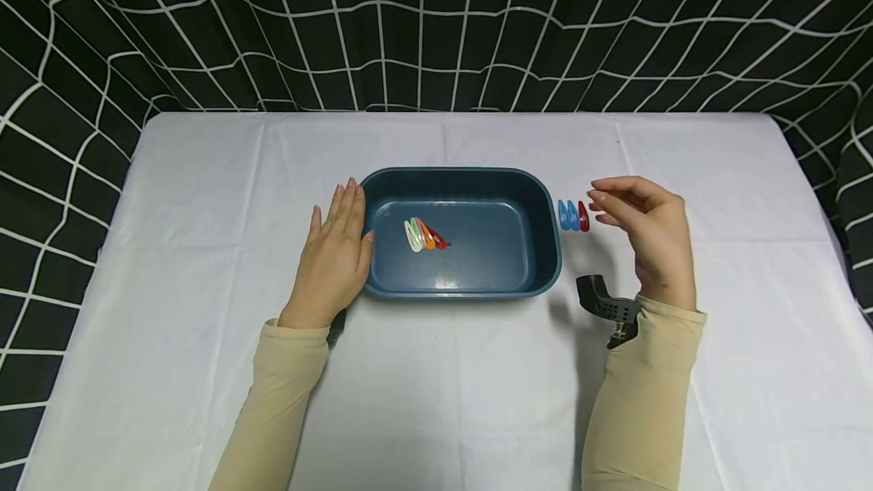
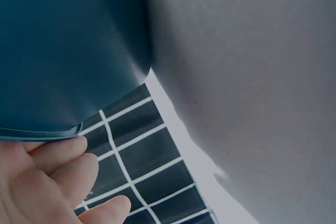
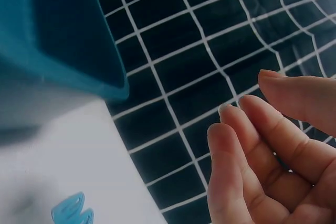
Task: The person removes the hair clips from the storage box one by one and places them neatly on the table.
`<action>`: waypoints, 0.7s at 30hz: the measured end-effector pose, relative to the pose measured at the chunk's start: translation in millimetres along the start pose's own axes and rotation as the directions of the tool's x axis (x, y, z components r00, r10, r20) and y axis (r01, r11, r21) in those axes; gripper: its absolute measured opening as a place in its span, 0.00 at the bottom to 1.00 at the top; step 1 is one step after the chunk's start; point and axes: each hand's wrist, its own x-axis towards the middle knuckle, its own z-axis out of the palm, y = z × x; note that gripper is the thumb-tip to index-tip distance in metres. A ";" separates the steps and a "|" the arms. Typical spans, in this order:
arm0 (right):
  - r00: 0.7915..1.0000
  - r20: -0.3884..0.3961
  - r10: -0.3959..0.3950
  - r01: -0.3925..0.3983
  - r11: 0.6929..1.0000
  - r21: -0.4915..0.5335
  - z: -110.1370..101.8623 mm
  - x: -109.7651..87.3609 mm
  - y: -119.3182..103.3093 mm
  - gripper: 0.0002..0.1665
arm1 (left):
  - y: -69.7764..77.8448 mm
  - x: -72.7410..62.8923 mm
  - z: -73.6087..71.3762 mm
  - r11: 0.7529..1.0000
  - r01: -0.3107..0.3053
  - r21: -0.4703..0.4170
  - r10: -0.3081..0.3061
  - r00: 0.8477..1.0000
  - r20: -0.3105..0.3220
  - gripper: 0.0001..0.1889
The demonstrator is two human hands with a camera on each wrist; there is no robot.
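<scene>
A blue rectangular basin (image 1: 477, 290) stands on the table, with several snap hair clips (image 1: 416, 235) in white, green, orange and red lying together inside. My left hand (image 1: 332, 260) rests along the basin's left rim, fingers straight; the left wrist view has its fingertips (image 2: 73, 148) right at the rim. Right of the basin, two blue hair clips (image 1: 568, 215) and a red hair clip (image 1: 583, 216) lie side by side on the cloth. My right hand (image 1: 644, 229) hovers just right of the red clip, its thumb and fingers apart with nothing between them in the right wrist view.
A white cloth (image 1: 409, 385) covers the table. Behind and at the sides hangs a black fabric with white grid lines (image 1: 402, 36). A black camera mount (image 1: 607, 305) sticks out from the right wrist, near the basin's right side.
</scene>
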 end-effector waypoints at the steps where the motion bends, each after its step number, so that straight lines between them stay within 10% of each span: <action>1: 1.000 0.005 -0.005 0.005 1.000 -0.004 1.4 -0.4 -0.9 0.06 | -0.1 0.0 0.0 1.000 0.002 0.000 -0.002 1.000 0.002 0.29; 21: 0.988 0.155 -0.013 0.021 0.998 -0.054 26.9 -3.4 -4.4 0.08 | -0.8 0.5 0.5 1.000 0.003 -0.008 -0.003 1.000 0.003 0.29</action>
